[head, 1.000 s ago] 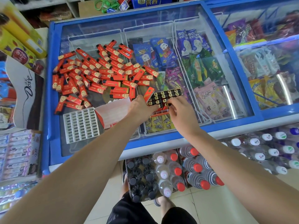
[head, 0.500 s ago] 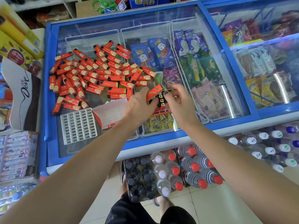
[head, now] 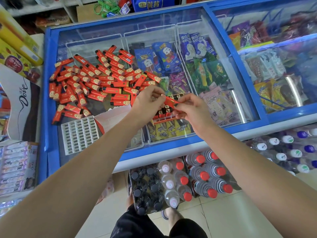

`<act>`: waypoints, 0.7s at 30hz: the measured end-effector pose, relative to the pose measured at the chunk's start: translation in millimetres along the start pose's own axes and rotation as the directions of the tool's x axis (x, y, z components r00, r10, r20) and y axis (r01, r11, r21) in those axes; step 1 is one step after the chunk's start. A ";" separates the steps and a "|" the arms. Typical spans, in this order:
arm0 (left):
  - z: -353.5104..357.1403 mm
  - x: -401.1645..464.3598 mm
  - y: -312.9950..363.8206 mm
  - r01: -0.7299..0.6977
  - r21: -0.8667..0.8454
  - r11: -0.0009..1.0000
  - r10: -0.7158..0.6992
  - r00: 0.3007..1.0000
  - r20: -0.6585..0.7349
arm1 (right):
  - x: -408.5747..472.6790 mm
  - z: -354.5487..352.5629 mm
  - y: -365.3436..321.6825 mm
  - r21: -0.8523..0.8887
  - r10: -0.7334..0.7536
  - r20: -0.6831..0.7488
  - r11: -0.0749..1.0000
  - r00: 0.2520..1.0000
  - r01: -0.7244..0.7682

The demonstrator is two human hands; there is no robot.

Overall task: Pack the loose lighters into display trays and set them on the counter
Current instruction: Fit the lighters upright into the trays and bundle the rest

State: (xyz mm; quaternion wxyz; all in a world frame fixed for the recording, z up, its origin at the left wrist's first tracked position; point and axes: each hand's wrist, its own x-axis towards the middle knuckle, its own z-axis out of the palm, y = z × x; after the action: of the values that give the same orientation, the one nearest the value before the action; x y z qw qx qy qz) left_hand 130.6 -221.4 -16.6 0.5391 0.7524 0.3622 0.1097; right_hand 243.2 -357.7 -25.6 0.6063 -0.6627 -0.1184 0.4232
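Lighters [head: 96, 79] lie heaped on the freezer lid [head: 109, 40] beside an unfilled white tray [head: 79, 133], while left hand [head: 148, 102] and right hand [head: 190, 107] pinch one red lighter [head: 169, 101] above a partly filled tray [head: 164, 115].

Ice-cream packets [head: 197, 69] sit under the freezer's [head: 264, 115] glass lid, shrink-wrapped bottles [head: 204, 179] stand on the floor just in front of the freezer, and a Dove display card [head: 18, 100] leans at its left side.
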 end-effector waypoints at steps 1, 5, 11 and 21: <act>-0.1 0.0 0.0 -0.012 -0.014 1.000 0.012 1.000 0.001 | -1.8 -0.1 -1.1 0.033 0.021 0.025 0.999 0.999 -0.021; -1.4 -1.0 3.5 -0.046 -0.023 0.999 0.047 0.998 0.044 | -6.8 0.5 -6.2 0.241 0.161 0.107 0.953 0.981 -0.182; -3.3 -3.1 7.1 -0.114 0.034 0.993 0.110 0.989 0.097 | -4.7 -8.0 -6.2 0.147 0.191 0.199 0.964 0.961 -0.222; -7.6 -2.2 -25.9 -0.095 0.555 0.827 0.060 0.995 0.081 | 2.3 -15.4 6.4 -0.428 -0.175 -0.046 0.893 0.984 0.138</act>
State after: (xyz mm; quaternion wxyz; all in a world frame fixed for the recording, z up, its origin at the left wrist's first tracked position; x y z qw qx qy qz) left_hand 113.8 -213.2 -36.2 0.3019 0.8938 0.3315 -0.0016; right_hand 253.3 -368.5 -33.7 0.4845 -0.7838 -0.2351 0.3093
